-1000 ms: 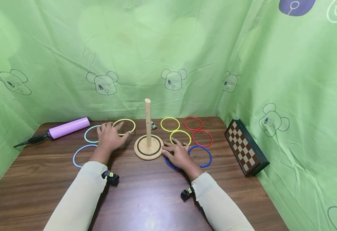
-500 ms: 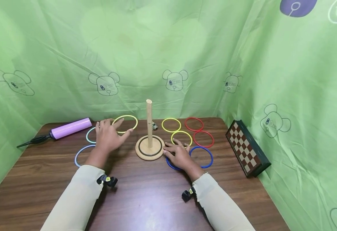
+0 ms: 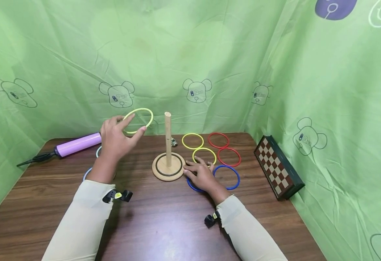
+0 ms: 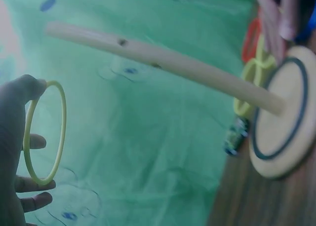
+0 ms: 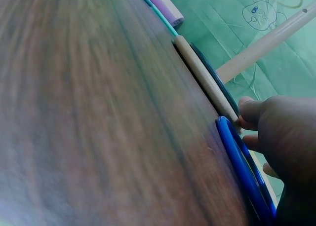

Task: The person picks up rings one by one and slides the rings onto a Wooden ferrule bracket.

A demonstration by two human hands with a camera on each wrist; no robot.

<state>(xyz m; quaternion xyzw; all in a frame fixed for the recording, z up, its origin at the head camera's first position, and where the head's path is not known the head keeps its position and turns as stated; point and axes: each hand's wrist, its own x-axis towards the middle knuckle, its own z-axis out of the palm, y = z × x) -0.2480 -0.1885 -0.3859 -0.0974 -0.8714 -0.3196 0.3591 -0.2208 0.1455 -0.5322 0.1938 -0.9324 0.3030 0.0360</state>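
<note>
- Head view: the left hand holds a pale yellow ring up off the tabletop, left of the wooden post. Thumb and index finger, spread apart, meet its rim at separate spots, perhaps to keep the ring steady while leaving its middle open.
- Head view: the right hand has its fingers loosely fanned, with tips at the edge of the round base, probably to stop the post shifting. It overlaps one of the two blue rings but has no ring in hold.
- Head view: the blue rings, yellow rings and red rings lie flat right of the post, paired by colour, seemingly sorted on purpose.
- Left wrist view: the pale yellow ring lies between the thumb at one end and the fingers; one fingertip shows through its opening, the others hang loosely beyond. The ring is well apart from the post, not around it.
- Right wrist view: the thumb touches the base's rim, just beside a blue ring; how firmly it presses cannot be told.
</note>
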